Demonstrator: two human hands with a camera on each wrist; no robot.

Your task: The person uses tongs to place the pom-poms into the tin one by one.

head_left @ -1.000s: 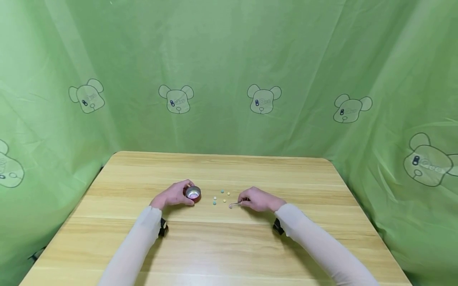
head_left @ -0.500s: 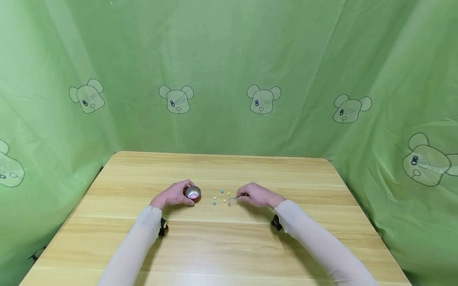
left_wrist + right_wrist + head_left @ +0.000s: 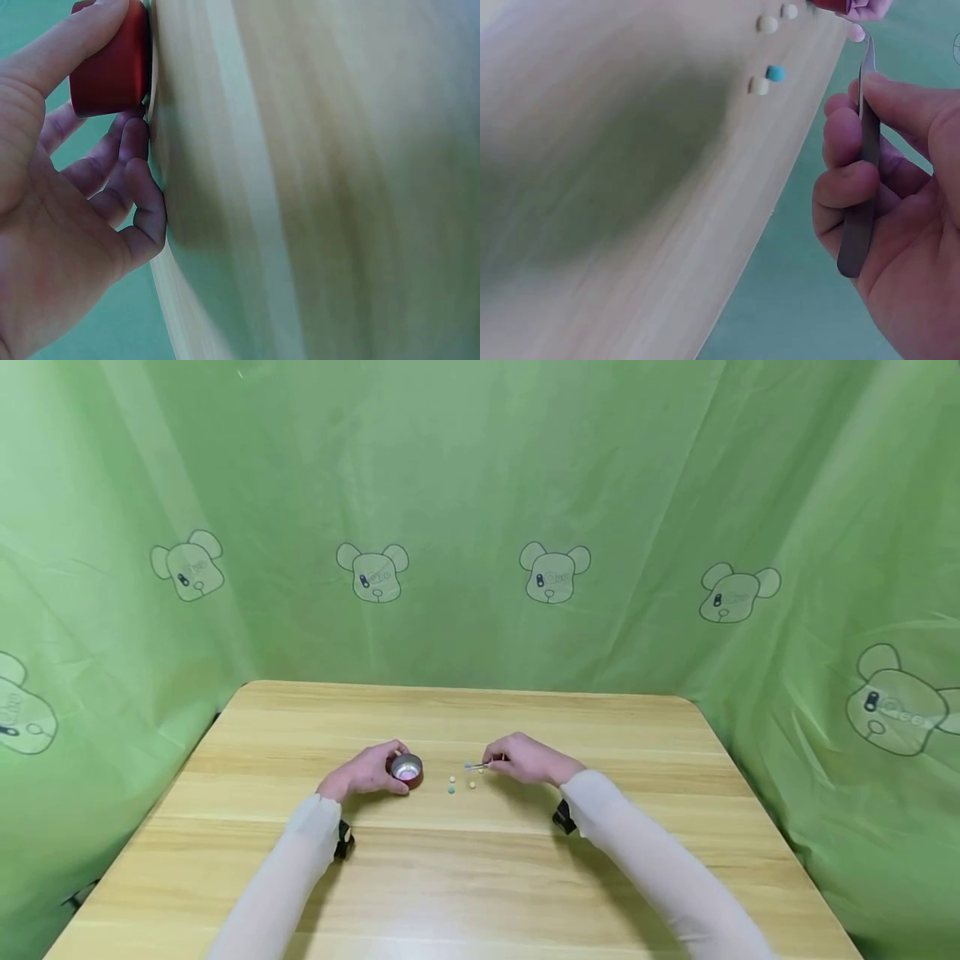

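My left hand [image 3: 369, 770] holds a small round red tin [image 3: 407, 772] by its side, thumb in front and fingers behind. The tin's shiny inside faces up, with something pinkish at its bottom. My right hand [image 3: 525, 758] pinches metal tweezers [image 3: 864, 150] between thumb and fingers. At their tip is a small pink ball [image 3: 856, 32], raised above the table. Small balls lie on the wood between the hands: a blue ball [image 3: 775, 73] beside a cream ball [image 3: 759, 85], and a pale yellow ball [image 3: 472, 785] nearer me.
Closer to the tin, a white ball [image 3: 452, 779] and a second blue ball [image 3: 452, 790] rest on the wooden table [image 3: 465, 877]. Green curtains [image 3: 465, 635] with printed bear heads hang behind the table and along both sides.
My right hand has moved away from me and to the left, carrying the tweezers and the pink ball up from the table. My left hand and the tin have stayed in place.
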